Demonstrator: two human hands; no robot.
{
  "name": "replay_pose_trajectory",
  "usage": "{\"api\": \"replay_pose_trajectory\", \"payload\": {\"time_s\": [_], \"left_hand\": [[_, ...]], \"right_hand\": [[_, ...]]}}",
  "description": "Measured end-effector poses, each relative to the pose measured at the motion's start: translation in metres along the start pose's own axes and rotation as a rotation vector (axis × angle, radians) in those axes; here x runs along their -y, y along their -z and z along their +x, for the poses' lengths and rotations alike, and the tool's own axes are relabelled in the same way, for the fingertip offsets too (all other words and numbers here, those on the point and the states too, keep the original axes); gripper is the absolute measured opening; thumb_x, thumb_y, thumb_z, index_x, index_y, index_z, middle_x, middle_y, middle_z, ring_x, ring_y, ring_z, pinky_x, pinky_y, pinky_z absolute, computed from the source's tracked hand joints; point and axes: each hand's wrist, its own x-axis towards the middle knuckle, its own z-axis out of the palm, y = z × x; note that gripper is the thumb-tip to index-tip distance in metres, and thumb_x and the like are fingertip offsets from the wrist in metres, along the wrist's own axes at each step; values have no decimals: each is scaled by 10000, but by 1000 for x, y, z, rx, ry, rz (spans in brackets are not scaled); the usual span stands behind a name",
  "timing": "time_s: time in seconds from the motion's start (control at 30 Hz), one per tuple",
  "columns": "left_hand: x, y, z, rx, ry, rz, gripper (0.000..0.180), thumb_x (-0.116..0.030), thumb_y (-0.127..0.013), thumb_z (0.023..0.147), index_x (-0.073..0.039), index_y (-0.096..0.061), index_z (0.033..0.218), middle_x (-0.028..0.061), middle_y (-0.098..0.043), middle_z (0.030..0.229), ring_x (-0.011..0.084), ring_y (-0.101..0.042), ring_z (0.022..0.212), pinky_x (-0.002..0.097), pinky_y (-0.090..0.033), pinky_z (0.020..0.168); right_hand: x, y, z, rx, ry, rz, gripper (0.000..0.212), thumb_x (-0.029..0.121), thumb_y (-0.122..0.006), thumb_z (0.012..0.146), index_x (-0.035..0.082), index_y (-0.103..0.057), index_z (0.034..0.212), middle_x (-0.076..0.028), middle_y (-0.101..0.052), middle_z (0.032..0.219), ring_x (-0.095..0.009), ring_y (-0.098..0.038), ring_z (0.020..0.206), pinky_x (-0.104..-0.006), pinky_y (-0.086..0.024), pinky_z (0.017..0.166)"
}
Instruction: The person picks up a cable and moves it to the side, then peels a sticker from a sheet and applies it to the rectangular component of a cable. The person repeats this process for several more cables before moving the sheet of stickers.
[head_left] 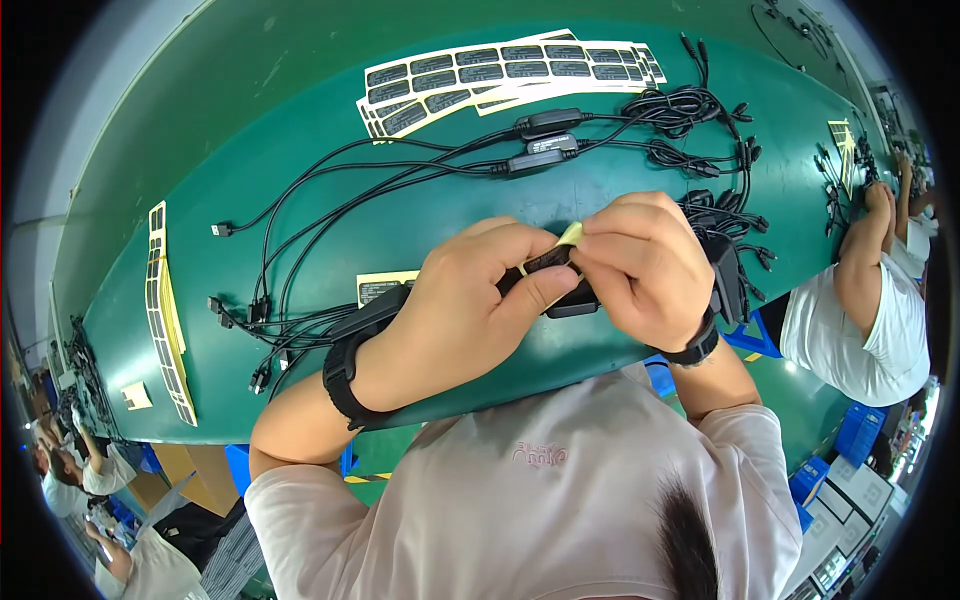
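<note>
My left hand (475, 285) and my right hand (640, 260) meet close to my body over the green table. Between the left thumb and forefinger is a small black label (546, 259) with rounded ends. A pale yellow backing paper (570, 235) curls up at its right end, pinched by my right fingertips. Just under the hands lies a black plastic cable module (573, 304), mostly hidden. A label sheet (390, 277) sticks out beyond my left wrist. Black USB cables (320, 325) run under my left forearm.
Across the far side lie overlapping label sheets (500, 70). Black cables with box-like modules (552, 123) stretch over the middle, coiled at the right. More label strips (168, 315) lie at the left. A co-worker in a white shirt (860, 320) sits at the right.
</note>
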Motion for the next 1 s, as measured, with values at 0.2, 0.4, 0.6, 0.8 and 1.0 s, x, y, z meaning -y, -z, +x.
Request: {"api": "replay_pose_trajectory", "payload": {"time_s": [0.2,0.4,0.6,0.8,1.0], "left_hand": [[6,-6,-1,-63,-99,47,181,-165,-664,835,-1,-642,908,110,-557,708,264,-527,661,353,-424,591],[5,-5,-1,-96,-87,47,176,-168,-658,843,-7,-643,911,109,-556,701,268,-528,666,355,-423,591],[3,-2,-1,-68,10,-70,173,-169,-648,850,-6,-637,905,116,-556,698,281,-527,669,364,-424,592],[6,-6,-3,-105,-112,78,164,-155,-643,852,6,-632,886,121,-559,702,284,-524,663,364,-425,591],[4,-7,-3,-63,-31,11,164,-152,-640,851,8,-630,884,123,-552,691,288,-525,656,371,-426,585]], "right_hand": [[3,-5,-4,-63,-566,694,239,-31,-715,697,6,-659,926,-121,-615,886,-241,-584,756,-288,-487,636],[-3,2,4,60,-311,328,290,-11,-748,677,4,-665,955,-121,-631,915,-241,-584,761,-293,-490,644],[3,-7,-4,-26,-12,-71,354,-10,-736,661,-13,-650,1005,-129,-639,937,-266,-586,769,-328,-494,668],[-3,0,-2,17,-155,133,380,-32,-725,633,-25,-648,1005,-125,-644,918,-270,-586,743,-337,-501,662],[-5,-1,-4,-5,109,-165,372,9,-686,589,-45,-652,956,-123,-638,886,-251,-589,734,-317,-499,607]]}}
